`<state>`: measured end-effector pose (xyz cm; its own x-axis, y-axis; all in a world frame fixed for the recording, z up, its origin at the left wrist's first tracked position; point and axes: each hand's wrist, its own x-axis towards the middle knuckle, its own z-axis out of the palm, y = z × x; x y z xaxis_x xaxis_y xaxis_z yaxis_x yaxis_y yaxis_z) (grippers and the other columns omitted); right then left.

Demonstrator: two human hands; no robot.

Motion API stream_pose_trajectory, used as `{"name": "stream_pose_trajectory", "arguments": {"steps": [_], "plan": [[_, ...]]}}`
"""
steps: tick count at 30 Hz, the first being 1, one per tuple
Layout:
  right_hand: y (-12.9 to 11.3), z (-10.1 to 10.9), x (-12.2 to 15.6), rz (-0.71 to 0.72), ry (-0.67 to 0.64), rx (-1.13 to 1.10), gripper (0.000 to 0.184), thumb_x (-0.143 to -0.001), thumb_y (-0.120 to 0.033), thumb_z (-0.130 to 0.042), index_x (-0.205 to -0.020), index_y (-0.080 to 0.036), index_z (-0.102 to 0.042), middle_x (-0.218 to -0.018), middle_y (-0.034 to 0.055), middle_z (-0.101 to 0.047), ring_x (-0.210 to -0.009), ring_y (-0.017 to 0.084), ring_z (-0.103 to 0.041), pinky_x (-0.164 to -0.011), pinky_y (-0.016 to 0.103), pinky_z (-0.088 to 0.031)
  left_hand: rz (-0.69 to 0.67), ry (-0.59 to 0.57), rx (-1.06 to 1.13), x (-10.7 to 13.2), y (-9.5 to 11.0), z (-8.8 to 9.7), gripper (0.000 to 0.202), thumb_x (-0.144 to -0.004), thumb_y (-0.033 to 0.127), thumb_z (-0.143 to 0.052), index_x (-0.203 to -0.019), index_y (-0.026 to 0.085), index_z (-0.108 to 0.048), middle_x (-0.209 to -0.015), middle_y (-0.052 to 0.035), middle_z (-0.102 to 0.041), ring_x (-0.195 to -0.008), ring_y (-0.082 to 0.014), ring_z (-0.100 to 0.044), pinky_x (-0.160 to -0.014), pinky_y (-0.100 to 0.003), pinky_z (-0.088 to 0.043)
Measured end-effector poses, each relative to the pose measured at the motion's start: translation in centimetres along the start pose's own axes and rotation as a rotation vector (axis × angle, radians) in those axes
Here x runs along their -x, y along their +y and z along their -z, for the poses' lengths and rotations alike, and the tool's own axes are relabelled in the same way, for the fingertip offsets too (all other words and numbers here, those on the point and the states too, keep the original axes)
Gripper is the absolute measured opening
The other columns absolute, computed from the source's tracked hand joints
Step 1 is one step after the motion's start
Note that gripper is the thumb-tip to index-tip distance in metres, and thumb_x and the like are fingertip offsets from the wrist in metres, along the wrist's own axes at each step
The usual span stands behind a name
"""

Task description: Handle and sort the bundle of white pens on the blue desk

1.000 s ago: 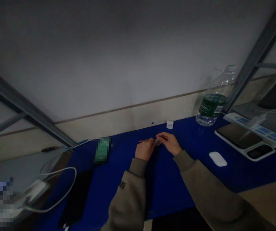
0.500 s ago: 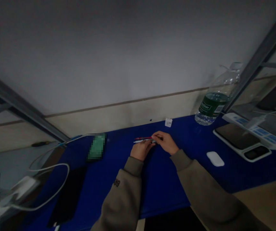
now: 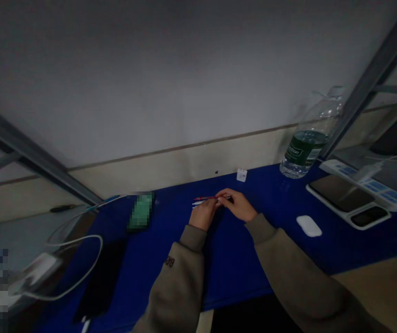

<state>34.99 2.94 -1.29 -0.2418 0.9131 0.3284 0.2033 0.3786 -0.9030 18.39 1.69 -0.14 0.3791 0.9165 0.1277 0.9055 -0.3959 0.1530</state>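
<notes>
Left hand (image 3: 203,215) and right hand (image 3: 238,206) together at the middle of the blue worktop (image 3: 240,263), fingertips closed on two slim pen-like sticks (image 3: 207,199), one red, one white, pinched side by side, which keeps them roughly parallel.

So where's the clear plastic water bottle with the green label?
In the head view, the clear plastic water bottle stands back right on the blue tabletop, beside the white power strip.

Probably office: blue desk (image 3: 240,259), power strip (image 3: 364,185), mouse (image 3: 309,226).
</notes>
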Motion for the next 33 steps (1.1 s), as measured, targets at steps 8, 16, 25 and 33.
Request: {"name": "stream_pose_trajectory", "arguments": {"steps": [8, 16, 25, 33], "plan": [[0.1, 0.3, -0.1, 0.026, -0.096, -0.103, 0.018, -0.082, -0.025, -0.058, -0.097, -0.019, -0.066, -0.099, 0.0061, -0.065, -0.093, 0.017, -0.060, -0.082, 0.032, -0.048, 0.107, 0.014, -0.029, 0.8, -0.2, 1.8, 0.049, -0.092, 0.056, -0.026, -0.111, 0.027, -0.060, -0.095, -0.0065, -0.069, -0.086, -0.0196, -0.065, -0.069, -0.026, -0.045], [0.8, 1.1, -0.6, -0.061, 0.084, -0.177, 0.025, -0.081, -0.036, -0.059, -0.097, -0.018, -0.065, -0.086, 0.0052, -0.067, -0.072, 0.016, -0.060, -0.065, 0.028, -0.048, 0.233, 0.077, -0.072, 0.9, -0.4, 2.6, 0.064, -0.089, 0.064, -0.020, -0.088, 0.024, -0.070, -0.078, -0.0076, -0.069, -0.075, -0.0202, -0.065, -0.061, -0.025, -0.041], [5.6, 1.9, -0.8, -0.097, 0.412, 0.298, 0.029, -0.076, -0.025, -0.062, -0.104, -0.017, -0.063, -0.090, 0.0080, -0.066, -0.085, 0.022, -0.060, -0.081, 0.038, -0.045, 0.254, 0.095, -0.061, 0.9, -0.2, 2.2, 0.059, -0.091, 0.060, -0.019, -0.098, 0.024, -0.066, -0.079, -0.0076, -0.069, -0.073, -0.0200, -0.065, -0.059, -0.025, -0.040], [3.8, 1.4, -0.6, 0.092, 0.523, 0.522, 0.029, -0.081, -0.022, -0.056, -0.109, -0.019, -0.061, -0.107, 0.0108, -0.057, -0.103, 0.025, -0.049, -0.093, 0.041, -0.037, 0.197, 0.105, -0.046, 0.7, -0.4, 1.1, 0.039, -0.094, 0.045, -0.025, -0.102, 0.024, -0.058, -0.083, -0.0052, -0.068, -0.075, -0.0202, -0.065, -0.058, -0.026, -0.039]]}}
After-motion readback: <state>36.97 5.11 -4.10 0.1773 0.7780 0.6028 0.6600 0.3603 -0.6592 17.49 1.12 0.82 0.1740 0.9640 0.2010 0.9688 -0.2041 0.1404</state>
